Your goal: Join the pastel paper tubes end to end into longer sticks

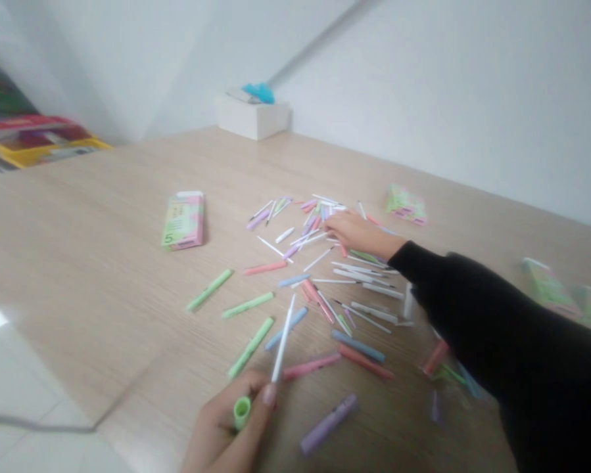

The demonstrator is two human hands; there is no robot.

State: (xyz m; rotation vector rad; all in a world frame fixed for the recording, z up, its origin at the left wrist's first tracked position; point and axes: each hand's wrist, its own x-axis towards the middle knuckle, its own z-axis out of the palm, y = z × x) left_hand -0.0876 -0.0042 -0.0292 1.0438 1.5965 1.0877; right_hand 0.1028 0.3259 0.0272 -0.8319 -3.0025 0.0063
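Observation:
My left hand, low in the picture, is closed. Between its thumb and finger it pinches a thin white pen refill that points up and away. The same hand grips a hollow green pen barrel, its open end facing me. My right hand reaches into a loose pile of pen parts, fingers drawn together and pointing down; what they hold, if anything, is blurred. Around it lie white refills, pink barrels and a purple barrel. Green barrels lie beyond my left hand.
A green-and-pink carton lies at left; similar cartons are at the back right and right edge. By the wall stands a white box with something blue on top. A purple barrel lies near the front.

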